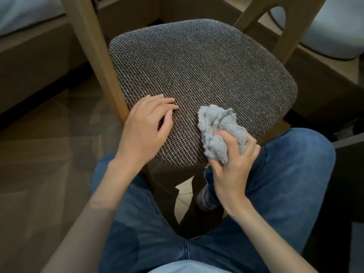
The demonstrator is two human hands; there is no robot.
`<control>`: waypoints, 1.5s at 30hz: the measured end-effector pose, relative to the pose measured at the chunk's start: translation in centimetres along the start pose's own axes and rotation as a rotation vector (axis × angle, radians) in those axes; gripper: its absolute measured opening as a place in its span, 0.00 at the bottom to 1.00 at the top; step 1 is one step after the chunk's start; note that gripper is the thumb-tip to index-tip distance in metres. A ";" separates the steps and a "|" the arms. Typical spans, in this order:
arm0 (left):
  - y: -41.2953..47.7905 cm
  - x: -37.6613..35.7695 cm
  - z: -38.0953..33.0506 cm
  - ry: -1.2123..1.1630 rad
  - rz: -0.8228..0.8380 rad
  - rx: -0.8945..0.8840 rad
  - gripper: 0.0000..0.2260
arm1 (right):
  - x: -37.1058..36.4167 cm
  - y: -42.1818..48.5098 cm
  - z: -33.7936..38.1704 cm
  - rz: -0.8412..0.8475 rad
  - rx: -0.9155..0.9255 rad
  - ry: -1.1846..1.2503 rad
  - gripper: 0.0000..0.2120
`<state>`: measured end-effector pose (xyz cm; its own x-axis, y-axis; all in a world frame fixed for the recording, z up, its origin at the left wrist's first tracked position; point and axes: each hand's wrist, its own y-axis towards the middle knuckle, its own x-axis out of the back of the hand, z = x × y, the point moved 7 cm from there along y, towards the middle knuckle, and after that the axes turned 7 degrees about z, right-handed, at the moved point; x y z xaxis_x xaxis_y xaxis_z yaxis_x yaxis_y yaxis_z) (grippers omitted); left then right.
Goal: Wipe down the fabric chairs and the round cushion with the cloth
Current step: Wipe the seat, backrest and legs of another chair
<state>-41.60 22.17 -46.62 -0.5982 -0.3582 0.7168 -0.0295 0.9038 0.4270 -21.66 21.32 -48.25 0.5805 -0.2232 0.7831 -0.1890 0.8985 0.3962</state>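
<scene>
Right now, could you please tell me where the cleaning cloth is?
In the head view, the bunched grey cloth is gripped in the right hand at the near right edge of the woven chair seat, with the left hand resting beside it.

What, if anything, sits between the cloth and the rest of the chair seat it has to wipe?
Only the left hand, resting on the seat left of the cloth. The far part looks bare.

chair (197, 75) back cut off by top edge, legs mostly hidden under it. grey cushion (334, 32) top rt only partly in frame. right hand (230, 170) palm buried in cloth (216, 127), can't see it.
</scene>
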 end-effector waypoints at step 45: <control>-2.4 6.2 7.0 -0.454 -0.428 0.277 0.30 | -8.9 10.9 11.9 0.424 0.560 -0.032 0.22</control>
<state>-50.84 19.43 -47.12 -0.7631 -0.6183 0.1882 -0.5062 0.7528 0.4208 -38.35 28.63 -45.20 0.3443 0.0845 0.9350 -0.7785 0.5824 0.2340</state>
